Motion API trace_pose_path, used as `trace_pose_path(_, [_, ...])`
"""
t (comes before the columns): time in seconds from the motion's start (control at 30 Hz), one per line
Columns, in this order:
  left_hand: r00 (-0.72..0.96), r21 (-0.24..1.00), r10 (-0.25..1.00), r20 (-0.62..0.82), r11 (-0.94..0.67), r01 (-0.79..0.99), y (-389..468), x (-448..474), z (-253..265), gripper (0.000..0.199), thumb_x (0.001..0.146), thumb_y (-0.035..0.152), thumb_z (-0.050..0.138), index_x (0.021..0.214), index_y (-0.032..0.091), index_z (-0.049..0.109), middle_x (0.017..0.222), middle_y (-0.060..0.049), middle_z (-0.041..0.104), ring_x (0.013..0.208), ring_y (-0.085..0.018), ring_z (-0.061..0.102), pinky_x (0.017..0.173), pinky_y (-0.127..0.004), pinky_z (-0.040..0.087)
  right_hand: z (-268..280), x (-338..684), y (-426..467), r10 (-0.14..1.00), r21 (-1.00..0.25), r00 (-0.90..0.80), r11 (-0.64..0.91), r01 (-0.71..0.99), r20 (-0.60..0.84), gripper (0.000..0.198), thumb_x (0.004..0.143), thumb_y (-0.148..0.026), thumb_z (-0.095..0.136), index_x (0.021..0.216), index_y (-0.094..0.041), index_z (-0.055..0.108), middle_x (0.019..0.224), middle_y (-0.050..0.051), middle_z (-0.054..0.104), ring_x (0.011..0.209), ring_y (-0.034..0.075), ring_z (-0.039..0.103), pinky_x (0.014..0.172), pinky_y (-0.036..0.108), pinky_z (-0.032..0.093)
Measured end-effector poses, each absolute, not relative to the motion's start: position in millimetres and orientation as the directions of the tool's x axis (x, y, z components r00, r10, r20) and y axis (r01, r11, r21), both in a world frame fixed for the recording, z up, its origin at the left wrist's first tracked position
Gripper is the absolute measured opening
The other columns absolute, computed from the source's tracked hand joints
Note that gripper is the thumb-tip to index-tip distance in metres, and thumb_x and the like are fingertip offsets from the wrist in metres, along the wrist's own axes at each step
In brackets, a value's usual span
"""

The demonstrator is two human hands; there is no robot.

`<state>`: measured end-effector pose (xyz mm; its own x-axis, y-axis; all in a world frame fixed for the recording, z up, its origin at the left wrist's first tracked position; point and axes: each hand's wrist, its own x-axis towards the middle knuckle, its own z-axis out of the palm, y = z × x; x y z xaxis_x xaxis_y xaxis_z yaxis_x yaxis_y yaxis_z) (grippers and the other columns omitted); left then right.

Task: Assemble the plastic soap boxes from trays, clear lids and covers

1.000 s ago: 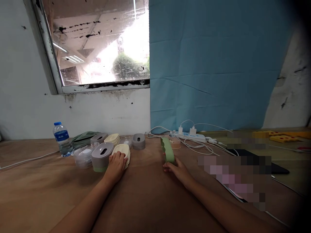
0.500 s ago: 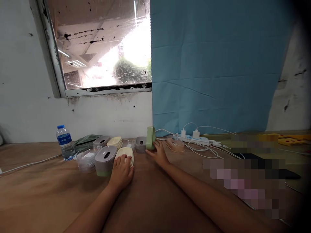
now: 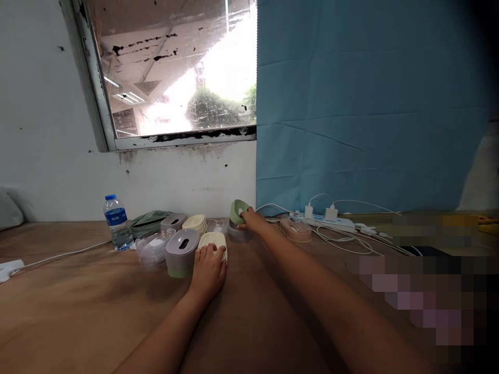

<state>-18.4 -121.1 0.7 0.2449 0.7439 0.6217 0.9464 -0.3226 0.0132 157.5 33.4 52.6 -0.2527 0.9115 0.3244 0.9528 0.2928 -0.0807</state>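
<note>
My right hand [image 3: 253, 221] grips a light green oval container [image 3: 238, 212] by its right side. The container is tilted, with its hollow facing me, and sits over a grey oval container [image 3: 238, 235]; I cannot tell whether they touch. My left hand [image 3: 209, 269] rests on a stack of cream oval pieces [image 3: 213, 239], fingers spread over the top and thumb at the right edge. Left of that hand stands a grey lidded box with a slot and a green base [image 3: 182, 252]. Behind are a second cream stack [image 3: 195, 223] and another grey slotted box [image 3: 173, 221].
Clear plastic containers [image 3: 152, 249] stand on the left, by a water bottle [image 3: 117, 223] and a dark green pouch [image 3: 150, 222]. To the right are a pinkish oval box [image 3: 295, 229], a white power strip [image 3: 337, 223] and loose cables. A blue sheet [image 3: 351, 114] covers the wall behind.
The green container was upright on its side next to the grey one; my right hand has tipped it and moved it over the grey container. My left hand stays on the cream stack. The view shifted.
</note>
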Motion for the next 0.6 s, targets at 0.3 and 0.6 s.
trace_pose_path(0.3, [0.227,0.033,0.773,0.593,-0.305,0.952,-122,-19,3,0.025,0.080,0.027,0.043,0.103,0.025,0.051,0.093,-0.006,0.049,0.091,-0.022,0.044,0.081,-0.035,0.028,71,150,29,0.930,0.189,-0.334,0.304,0.934,0.154,0.027,0.085,-0.028,0.048,0.109,-0.015,0.050,0.109,0.007,0.053,0.092,0.018,0.055,0.077,0.038,0.047])
trace_pose_path(0.6, [0.219,0.043,0.785,0.579,-0.298,0.954,-122,-21,3,0.027,0.079,0.028,0.044,0.106,0.027,0.049,0.093,-0.006,0.050,0.090,-0.022,0.044,0.080,-0.036,0.028,73,147,27,0.928,0.228,-0.358,0.328,0.917,0.105,0.026,0.085,-0.028,0.047,0.109,-0.016,0.050,0.110,0.007,0.053,0.092,0.018,0.055,0.077,0.038,0.047])
